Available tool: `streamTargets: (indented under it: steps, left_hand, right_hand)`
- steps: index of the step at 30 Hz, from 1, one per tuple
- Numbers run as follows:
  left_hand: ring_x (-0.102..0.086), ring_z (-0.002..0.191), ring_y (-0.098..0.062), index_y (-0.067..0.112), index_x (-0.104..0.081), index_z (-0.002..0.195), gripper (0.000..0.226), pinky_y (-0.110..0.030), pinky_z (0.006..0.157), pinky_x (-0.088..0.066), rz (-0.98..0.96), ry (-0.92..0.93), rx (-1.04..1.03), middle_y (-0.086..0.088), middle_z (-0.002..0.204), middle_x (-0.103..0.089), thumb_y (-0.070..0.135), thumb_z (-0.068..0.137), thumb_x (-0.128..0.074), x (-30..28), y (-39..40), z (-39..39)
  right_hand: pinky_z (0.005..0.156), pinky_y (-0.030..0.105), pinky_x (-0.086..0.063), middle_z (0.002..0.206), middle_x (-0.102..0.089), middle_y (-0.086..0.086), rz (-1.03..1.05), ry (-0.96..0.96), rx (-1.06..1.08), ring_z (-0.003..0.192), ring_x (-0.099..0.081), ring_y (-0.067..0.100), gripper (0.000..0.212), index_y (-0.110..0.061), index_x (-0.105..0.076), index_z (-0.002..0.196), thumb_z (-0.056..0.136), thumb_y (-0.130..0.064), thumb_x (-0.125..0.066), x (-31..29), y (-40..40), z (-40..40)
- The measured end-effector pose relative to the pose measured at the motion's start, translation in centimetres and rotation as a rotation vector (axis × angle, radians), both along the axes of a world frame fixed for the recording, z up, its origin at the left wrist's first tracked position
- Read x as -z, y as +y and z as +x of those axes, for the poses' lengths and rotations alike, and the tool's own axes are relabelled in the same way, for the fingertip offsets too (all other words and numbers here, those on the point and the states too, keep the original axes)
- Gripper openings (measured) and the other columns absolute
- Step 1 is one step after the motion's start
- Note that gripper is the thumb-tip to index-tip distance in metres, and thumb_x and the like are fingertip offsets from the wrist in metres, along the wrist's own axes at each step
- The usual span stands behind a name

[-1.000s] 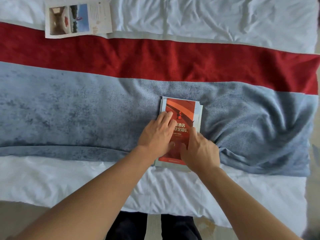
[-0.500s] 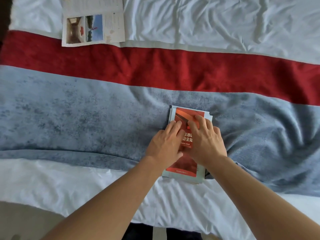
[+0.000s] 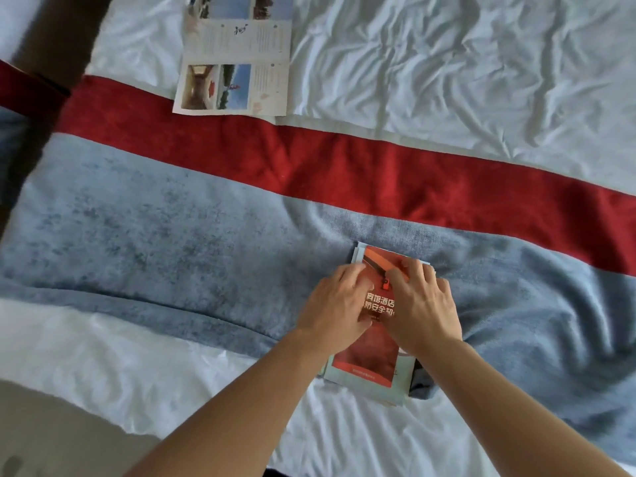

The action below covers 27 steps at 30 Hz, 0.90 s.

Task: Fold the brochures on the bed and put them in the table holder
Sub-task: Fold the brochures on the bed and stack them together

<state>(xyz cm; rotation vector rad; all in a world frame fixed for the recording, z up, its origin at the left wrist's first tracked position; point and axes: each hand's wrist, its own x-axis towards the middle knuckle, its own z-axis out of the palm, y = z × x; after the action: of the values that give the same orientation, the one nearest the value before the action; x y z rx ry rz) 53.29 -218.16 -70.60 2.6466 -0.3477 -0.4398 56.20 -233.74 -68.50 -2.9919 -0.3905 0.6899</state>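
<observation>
**Both hands flatten a folded red brochure on the bed runner**

The person's left hand (image 3: 339, 304) and right hand (image 3: 421, 309) lie side by side on top of a folded paper brochure with a red cover and white Chinese lettering (image 3: 366, 364). The fingers of both hands are stretched forward and laid flat, palms down, neither hand pinching nor curling round the paper. The likely reason is to press the creases down so the folded sheet keeps its narrow shape and will slide into a holder.

The red brochure rests on what looks like a small stack of pale-edged sheets beneath it, their light borders showing at the top and along the near end. It straddles the near edge of the grey-blue plush bed runner with a red band (image 3: 172, 242), its lower end over the crumpled white bed sheet (image 3: 447, 63). The soft fabric gives little support, which may be why both palms bear down together.

Well apart, at the far side of the bed, an unfolded white brochure with small colour photographs and printed text (image 3: 237, 60) lies open and flat, partly on the white sheet and just overlapping the red band. It appears not yet folded, so the work seems to be partway through.

No table holder is in view.
</observation>
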Motion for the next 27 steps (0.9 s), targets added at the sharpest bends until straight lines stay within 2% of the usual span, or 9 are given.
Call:
streamTargets:
  steps: [2, 5, 8, 12, 20, 24, 27]
  left_hand:
    - [-0.039, 0.133, -0.021, 0.014, -0.056, 0.123, 0.045, -0.039, 0.097, -0.048, -0.081, -0.024, -0.144, -0.003, 0.144, -0.041, 0.025, 0.082, -0.072, -0.8, 0.7, 1.5]
    - [-0.039, 0.135, -0.022, 0.013, -0.057, 0.124, 0.043, -0.039, 0.101, -0.044, -0.119, -0.071, -0.244, -0.005, 0.148, -0.041, 0.021, 0.084, -0.068, -1.9, 2.5, 4.1]
    - [-0.037, 0.136, -0.021, 0.013, -0.058, 0.127, 0.044, -0.036, 0.101, -0.042, -0.091, -0.088, -0.307, -0.005, 0.15, -0.039, 0.02, 0.085, -0.068, -2.5, 5.7, 6.7]
    - [-0.029, 0.142, -0.024, 0.009, -0.059, 0.127, 0.043, -0.04, 0.106, -0.039, -0.015, -0.145, -0.383, -0.008, 0.153, -0.038, 0.021, 0.086, -0.066, -2.9, 10.6, 10.3]
    - [-0.018, 0.148, -0.027, 0.007, -0.059, 0.125, 0.046, -0.042, 0.11, -0.033, 0.196, -0.045, -0.327, -0.008, 0.159, -0.028, 0.035, 0.089, -0.063, -0.6, 19.3, 17.0]
    - [-0.012, 0.151, -0.027, 0.009, -0.066, 0.112, 0.034, -0.042, 0.114, -0.028, 0.234, -0.062, -0.315, -0.011, 0.161, -0.025, 0.032, 0.088, -0.06, 1.2, 21.5, 20.5]
    - [-0.011, 0.151, -0.029, 0.01, -0.064, 0.111, 0.032, -0.043, 0.118, -0.021, 0.253, -0.098, -0.266, -0.011, 0.161, -0.024, 0.032, 0.088, -0.058, 2.3, 22.0, 22.3]
  right_hand:
    - [0.096, 0.039, -0.041, 0.127, -0.045, 0.0, 0.015, -0.024, -0.001, 0.115, -0.046, 0.024, 0.05, -0.024, -0.057, 0.122, 0.077, -0.038, -0.071, -0.6, 0.6, 0.5]
    - [0.094, 0.042, -0.042, 0.125, -0.051, 0.003, 0.069, -0.072, 0.002, 0.112, -0.05, 0.027, 0.051, -0.021, -0.056, 0.125, 0.078, -0.035, -0.069, -1.5, 2.3, 2.0]
    - [0.094, 0.043, -0.042, 0.132, -0.052, 0.007, 0.108, -0.098, -0.021, 0.117, -0.051, 0.029, 0.05, -0.019, -0.056, 0.127, 0.08, -0.03, -0.068, -2.1, 5.2, 4.0]
    - [0.096, 0.042, -0.042, 0.135, -0.051, 0.007, 0.125, -0.098, -0.058, 0.119, -0.05, 0.029, 0.05, -0.015, -0.056, 0.128, 0.082, -0.027, -0.068, -2.2, 9.0, 6.5]
    - [0.095, 0.045, -0.043, 0.135, -0.053, 0.008, 0.222, -0.072, 0.0, 0.122, -0.052, 0.031, 0.051, -0.012, -0.058, 0.13, 0.082, -0.023, -0.071, -0.5, 15.0, 10.8]
    - [0.097, 0.048, -0.045, 0.141, -0.05, 0.013, 0.248, -0.08, 0.04, 0.134, -0.045, 0.034, 0.048, -0.011, -0.062, 0.126, 0.081, -0.021, -0.073, 1.2, 17.0, 12.2]
    - [0.097, 0.05, -0.047, 0.146, -0.048, 0.017, 0.244, -0.115, 0.034, 0.139, -0.04, 0.036, 0.047, -0.008, -0.063, 0.123, 0.08, -0.023, -0.075, 2.7, 17.9, 12.8]
